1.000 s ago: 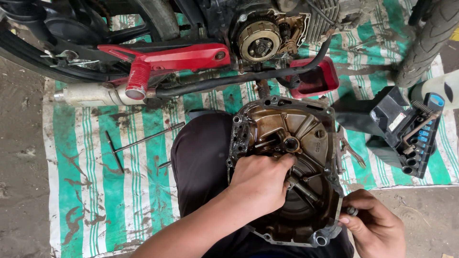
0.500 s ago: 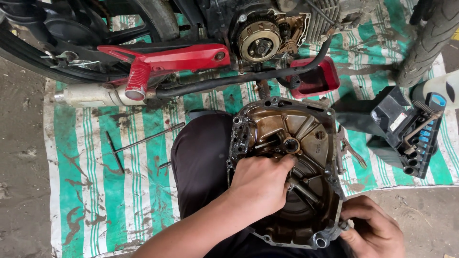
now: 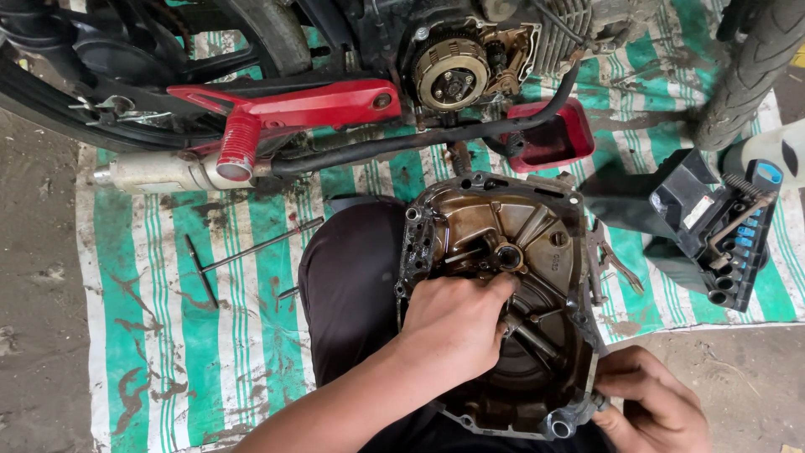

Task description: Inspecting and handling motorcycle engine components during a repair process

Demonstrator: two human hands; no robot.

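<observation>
An oily metal engine cover point(image 3: 537, 226) rests inner side up on my knee in dark trousers point(image 3: 352, 285). My left hand point(image 3: 453, 327) lies inside it, with fingers curled onto a part just below the round bearing seat point(image 3: 509, 256). My right hand point(image 3: 654, 407) grips the cover's lower right corner by a bolt lug. The part under my left fingers is hidden.
A motorcycle stands ahead with its clutch point(image 3: 453, 75) exposed, a red footrest bracket point(image 3: 293, 105) and the exhaust point(image 3: 159, 172). On the green-striped tarp point(image 3: 168, 335) lie a T-handle wrench point(image 3: 251, 247), a red tray point(image 3: 553, 138), a spanner point(image 3: 616, 264) and an open socket case point(image 3: 721, 235). A tyre point(image 3: 755, 75) is top right.
My right hand has shifted slightly at the cover's lower corner. My left hand and the cover stay where they were.
</observation>
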